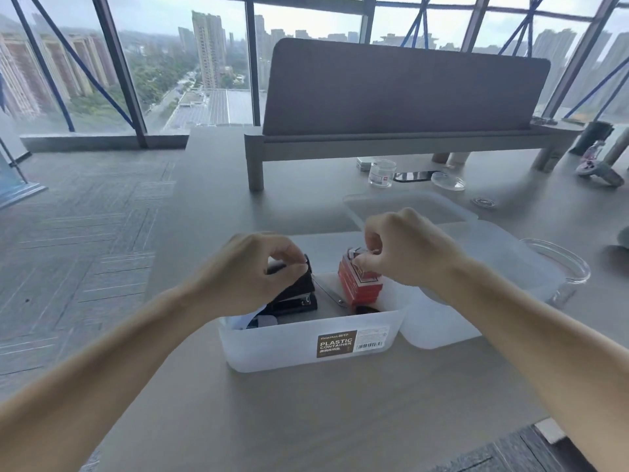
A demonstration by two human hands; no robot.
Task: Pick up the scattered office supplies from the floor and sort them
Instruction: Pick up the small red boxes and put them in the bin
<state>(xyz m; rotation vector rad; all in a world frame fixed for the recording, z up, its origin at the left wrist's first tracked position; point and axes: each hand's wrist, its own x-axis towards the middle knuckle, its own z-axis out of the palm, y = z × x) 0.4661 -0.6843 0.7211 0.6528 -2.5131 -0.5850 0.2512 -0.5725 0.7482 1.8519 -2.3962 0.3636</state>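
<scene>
Fingers [287, 257] of the left hand [245, 270] were closed around a black stapler [296, 294], and the right hand [401, 250] was pinched on a red box [357, 284]. Both things were held just over a translucent plastic container [306, 342] on the grey, smooth counter [340, 420]. The sorting was judged well advanced; a matte lid [476, 301] was seen beside it, not yet put on.

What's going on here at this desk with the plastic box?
A person is loading office supplies into a translucent plastic container on the desk. The left hand grips a black stapler at the container's left end, while the right hand holds a red box at its right end. Both items are low in the container, not yet released.
</scene>
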